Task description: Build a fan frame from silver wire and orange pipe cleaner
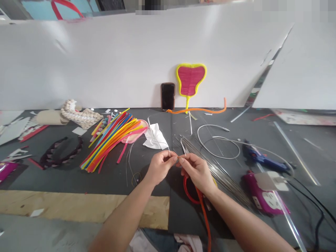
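My left hand [162,167] and my right hand [197,172] meet over the dark table, thumbs and fingertips pinched together. Between them is a thin bent wire [168,148], its pale length rising from the left fingertips. A bit of orange shows at the pinch. An orange strip [204,213] hangs below my right hand toward the table's front edge; its link to the pinch is hidden. Under the right hand lie red-handled scissors [187,192], partly covered. Just beyond the right hand is a bundle of straight metal wires [223,175].
Left are colourful strips [110,143], white paper [155,136] and a dark braided headband [61,154]. A phone [168,97] and a yellow-edged pink fan shape [191,80] lean on the white board. Right are a coiled cable [217,157], blue glue gun [265,157] and purple power strip [262,196].
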The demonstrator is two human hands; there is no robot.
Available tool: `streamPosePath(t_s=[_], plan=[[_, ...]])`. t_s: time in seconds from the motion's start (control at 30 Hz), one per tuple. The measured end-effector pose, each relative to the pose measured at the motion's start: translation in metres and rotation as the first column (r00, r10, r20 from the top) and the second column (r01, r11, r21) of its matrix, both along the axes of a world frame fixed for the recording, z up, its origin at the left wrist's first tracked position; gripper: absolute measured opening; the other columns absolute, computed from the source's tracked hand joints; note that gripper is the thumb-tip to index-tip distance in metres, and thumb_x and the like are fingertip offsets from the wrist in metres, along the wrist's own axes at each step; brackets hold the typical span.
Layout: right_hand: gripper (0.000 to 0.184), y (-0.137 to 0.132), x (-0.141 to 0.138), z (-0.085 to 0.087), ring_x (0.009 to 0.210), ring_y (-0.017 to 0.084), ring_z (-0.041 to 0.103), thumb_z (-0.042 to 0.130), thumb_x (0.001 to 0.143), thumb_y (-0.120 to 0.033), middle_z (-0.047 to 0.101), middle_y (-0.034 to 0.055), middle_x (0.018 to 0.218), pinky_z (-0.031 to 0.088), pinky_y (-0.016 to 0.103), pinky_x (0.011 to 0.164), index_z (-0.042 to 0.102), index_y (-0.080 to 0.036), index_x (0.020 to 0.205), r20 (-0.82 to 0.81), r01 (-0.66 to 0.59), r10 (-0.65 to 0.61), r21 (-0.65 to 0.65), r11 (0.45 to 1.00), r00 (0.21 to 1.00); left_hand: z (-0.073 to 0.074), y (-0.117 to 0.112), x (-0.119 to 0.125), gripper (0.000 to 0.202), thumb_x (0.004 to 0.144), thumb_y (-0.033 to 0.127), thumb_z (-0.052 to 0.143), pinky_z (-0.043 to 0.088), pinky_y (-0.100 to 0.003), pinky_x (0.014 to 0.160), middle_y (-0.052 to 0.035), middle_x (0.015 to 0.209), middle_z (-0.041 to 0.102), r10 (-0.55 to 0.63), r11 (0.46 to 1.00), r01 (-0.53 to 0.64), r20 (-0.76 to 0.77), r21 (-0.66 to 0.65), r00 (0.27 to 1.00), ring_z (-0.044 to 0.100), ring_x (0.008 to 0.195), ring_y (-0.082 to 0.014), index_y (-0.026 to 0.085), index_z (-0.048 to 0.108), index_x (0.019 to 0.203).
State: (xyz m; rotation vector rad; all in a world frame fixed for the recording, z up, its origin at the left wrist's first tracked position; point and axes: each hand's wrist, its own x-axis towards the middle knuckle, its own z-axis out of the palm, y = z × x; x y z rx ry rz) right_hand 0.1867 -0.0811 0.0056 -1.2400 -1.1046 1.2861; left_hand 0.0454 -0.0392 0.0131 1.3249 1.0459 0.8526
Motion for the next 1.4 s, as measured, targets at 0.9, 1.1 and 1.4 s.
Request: streamPosePath(t_s=[0.9, 1.1, 1.4], plan=[[0.026, 0.004, 0.003, 0.004, 0.043, 0.007, 0.051, 0.06, 0.078, -0.04, 0.059, -0.0016, 0.057, 0.041, 0.017, 0.043, 0.056, -0.016, 0.071, -0.082, 0.038, -0.047, -0.111, 0.993, 0.996, -0.007, -0.004, 0.003, 0.013, 0.087, 0.025, 0.042, 0.041, -0.029, 0.076, -0.0048, 0.086, 0.059, -0.017, 0.892, 0.154, -0.309, 0.424, 0.951, 0.055, 0.082, -0.0165, 0.018, 0.054, 0.087], [0.025, 0.003, 0.003, 0.006, 0.044, 0.007, 0.053, 0.06, 0.078, -0.04, 0.06, -0.0016, 0.058, 0.042, 0.018, 0.044, 0.058, -0.016, 0.072, -0.065, 0.092, -0.095, -0.047, 0.995, 0.993, -0.006, -0.007, 0.006, 0.022, 0.087, 0.035, 0.044, 0.037, -0.024, 0.061, -0.001, 0.073, 0.058, -0.044, 0.954, 0.123, -0.279, 0.273, 0.959, 0.05, 0.065, -0.0131, 0.017, 0.057, 0.081], [0.022, 0.0, 0.003, 0.006, 0.047, 0.009, 0.056, 0.057, 0.081, -0.037, 0.062, 0.0003, 0.061, 0.046, 0.019, 0.046, 0.059, -0.016, 0.072, 0.081, 0.109, -0.113, 0.046, 0.993, 0.99, -0.004, -0.005, 0.008, 0.019, 0.078, 0.032, 0.058, 0.038, -0.023, 0.06, -0.0003, 0.068, 0.053, -0.086, 0.937, 0.185, 0.319, -0.295, 0.944, 0.046, 0.06, -0.0091, 0.014, 0.056, 0.073]])
